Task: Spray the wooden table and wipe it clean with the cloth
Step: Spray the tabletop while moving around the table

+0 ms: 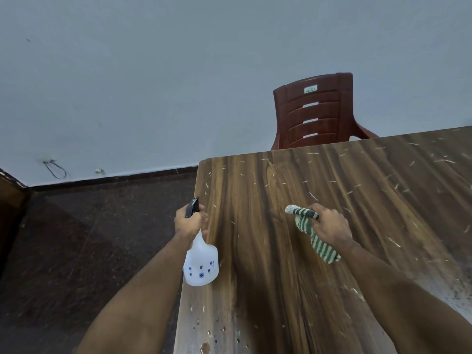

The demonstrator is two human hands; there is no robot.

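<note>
A wooden table [344,205] with dark grain fills the lower right; pale shavings and specks are scattered over it. My left hand [188,221] grips the neck of a white spray bottle [201,264] with a black trigger head, held over the table's left edge with the nozzle pointing away from me. My right hand [329,226] grips a bunched green-and-white striped cloth [310,231] above the middle of the table, and the cloth's tail hangs down toward me.
A reddish-brown plastic chair [315,113] stands behind the table's far edge against a grey wall. Dark floor [89,238] lies to the left of the table. A wooden piece of furniture [10,198] shows at the far left edge.
</note>
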